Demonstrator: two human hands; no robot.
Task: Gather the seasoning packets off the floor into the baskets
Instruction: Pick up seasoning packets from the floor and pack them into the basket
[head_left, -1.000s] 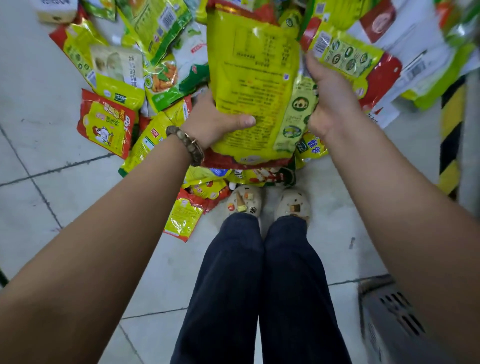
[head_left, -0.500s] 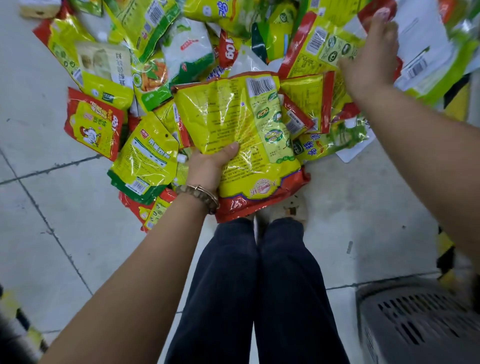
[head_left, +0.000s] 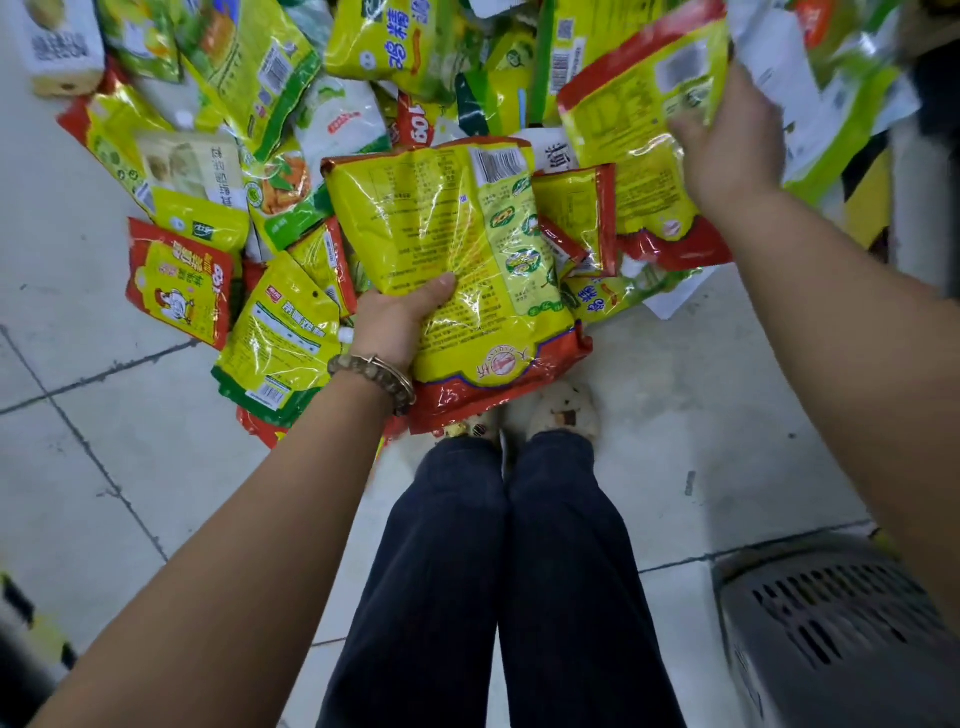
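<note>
The left hand (head_left: 400, 317) grips one yellow packet (head_left: 452, 244), the right hand (head_left: 727, 150) a second packet (head_left: 634, 119), both above the floor pile (head_left: 285, 338); film looks light, limp and slick, so grip near a sealed edge.

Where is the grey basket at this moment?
In the head view the grey basket stands on the floor at the lower right, beside the person's right leg and partly under the right forearm.

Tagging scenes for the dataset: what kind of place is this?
Probably a shop or stockroom aisle. Barcoded retail seasoning packets lie heaped on a tiled floor, a grey slotted plastic basket stands nearby, and yellow-black hazard striping marks the edge.
</note>
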